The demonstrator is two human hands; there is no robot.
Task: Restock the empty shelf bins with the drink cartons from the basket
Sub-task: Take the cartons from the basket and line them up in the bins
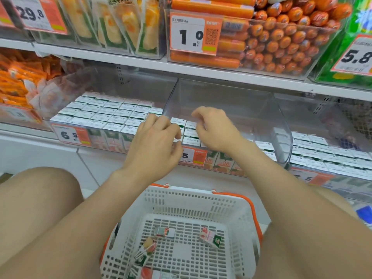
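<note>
Both hands reach over the front of the middle clear bin (277, 125) on the lower shelf. My left hand (155, 139) hovers with loosely curled fingers above a short row of white-topped drink cartons (188, 133) at the bin's front. My right hand (213, 127) is beside it, fingers bent down onto the same cartons; I cannot tell whether it grips one. Most of this bin behind the hands holds nothing. Below, a white basket with orange handles (201, 200) holds several loose cartons (211, 237) lying flat.
The left bin (108, 113) is packed with cartons, as is the right bin (326, 154). Orange price tags (193, 156) hang on the bin fronts. The upper shelf carries orange sausages (281, 41) and snack packs (112, 27). My knees flank the basket.
</note>
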